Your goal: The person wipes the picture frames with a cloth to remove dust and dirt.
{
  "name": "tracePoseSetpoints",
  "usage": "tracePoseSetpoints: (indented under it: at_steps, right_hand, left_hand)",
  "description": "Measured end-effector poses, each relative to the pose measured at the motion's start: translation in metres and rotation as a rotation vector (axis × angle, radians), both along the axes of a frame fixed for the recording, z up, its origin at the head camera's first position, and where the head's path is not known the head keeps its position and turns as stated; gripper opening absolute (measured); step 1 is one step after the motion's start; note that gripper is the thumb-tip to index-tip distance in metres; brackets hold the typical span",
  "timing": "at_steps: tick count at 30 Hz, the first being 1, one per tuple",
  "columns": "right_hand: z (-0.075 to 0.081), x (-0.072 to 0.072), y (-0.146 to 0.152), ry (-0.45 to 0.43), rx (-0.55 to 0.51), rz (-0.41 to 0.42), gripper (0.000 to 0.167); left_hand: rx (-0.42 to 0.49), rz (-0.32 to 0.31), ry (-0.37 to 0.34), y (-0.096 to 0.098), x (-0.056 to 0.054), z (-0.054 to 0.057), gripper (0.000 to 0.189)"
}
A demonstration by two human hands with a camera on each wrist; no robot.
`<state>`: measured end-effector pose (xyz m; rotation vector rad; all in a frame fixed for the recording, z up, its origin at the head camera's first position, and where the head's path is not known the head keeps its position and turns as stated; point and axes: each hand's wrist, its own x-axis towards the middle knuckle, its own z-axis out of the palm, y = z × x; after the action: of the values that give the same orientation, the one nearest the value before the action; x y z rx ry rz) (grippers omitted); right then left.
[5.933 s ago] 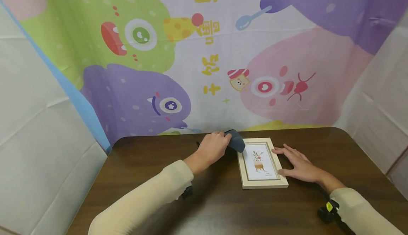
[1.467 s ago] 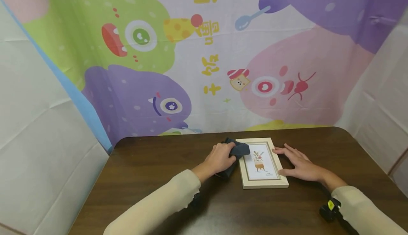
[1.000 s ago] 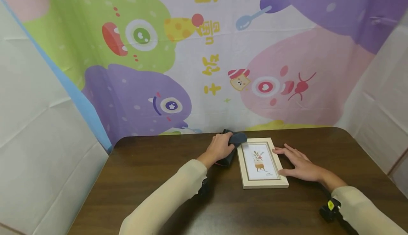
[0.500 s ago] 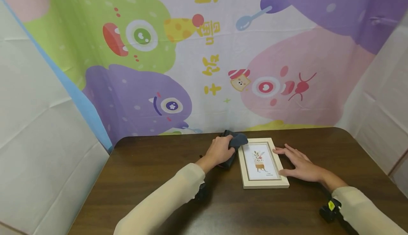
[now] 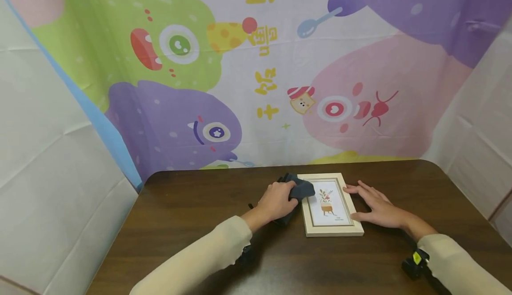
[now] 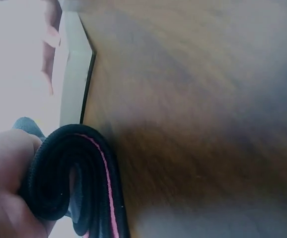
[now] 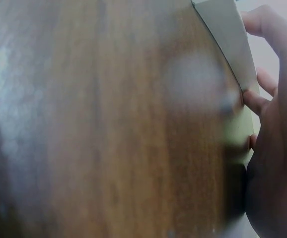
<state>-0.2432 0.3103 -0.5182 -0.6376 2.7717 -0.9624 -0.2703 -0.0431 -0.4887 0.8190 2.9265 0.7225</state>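
Note:
A cream picture frame (image 5: 334, 231) lies flat on the brown table, holding a print of a potted plant. My left hand (image 5: 276, 201) grips a folded dark blue-grey cloth (image 5: 302, 190), whose end overlaps the frame's left border and the picture's edge. In the left wrist view the cloth (image 6: 108, 183) is rolled in layers with a pink stitched edge, beside the frame's side (image 6: 73, 74). My right hand (image 5: 380, 208) has its fingers spread, with thumb and fingertips against the frame's right side. The right wrist view shows those fingertips (image 7: 252, 99) touching the frame's edge.
The dark wood table (image 5: 180, 224) reaches back to a cartoon-printed curtain (image 5: 272, 139). Pale cloth panels (image 5: 52, 153) hang at left and right. A small black device (image 5: 414, 264) is strapped at the right wrist.
My left hand and the cloth shift up and down along the frame's left border; since half a second ago they have come nearer to me. The right hand and the frame stay in place.

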Motion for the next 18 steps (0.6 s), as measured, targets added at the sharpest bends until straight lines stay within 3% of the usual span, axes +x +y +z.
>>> tracePoseSetpoints:
  at_steps: [5,6,11,18]
  right_hand:
    - [0.000,0.000,0.000,-0.004,0.007,-0.005,0.080]
    - [-0.001,0.000,0.001,-0.003,0.007,-0.005,0.080]
    - [-0.002,0.000,0.002,-0.003,0.002,-0.002,0.080]
    - [-0.003,0.000,0.001,0.008,0.001,-0.001,0.080]
  left_hand:
    - [-0.051,-0.059,-0.009,-0.002,0.017,0.006,0.039]
    - [-0.061,-0.061,-0.033,-0.002,0.025,0.016,0.040]
    - [-0.124,-0.086,-0.017,-0.002,0.040,0.012,0.040]
    - [-0.179,-0.131,0.067,-0.003,0.062,0.013,0.032]
